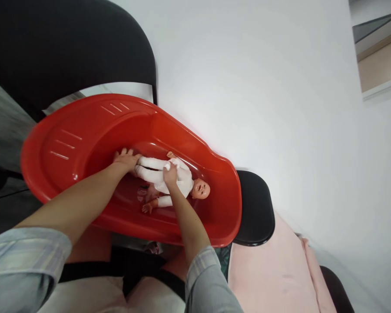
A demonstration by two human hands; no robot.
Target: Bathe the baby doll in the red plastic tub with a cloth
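A baby doll (183, 179) with a white cloth body lies on its back inside a red baby bathtub (226, 217), its head toward the right end. My left hand (127, 160) is at the doll's feet, fingers spread, with the thumb side close to a foot. Over the doll's belly, my right hand (170, 174) is closed around a small white and pink cloth-like piece (168, 166), mostly hidden by the fingers. One doll arm rests toward the near wall of the tub, the other toward the far wall.
A black chair (68, 43) stands behind the tub's left end. Another black seat (256, 208) is at its right end, beside a pink covered surface (273, 269). The white wall (263, 87) runs along the far side. My legs are close to the near rim.
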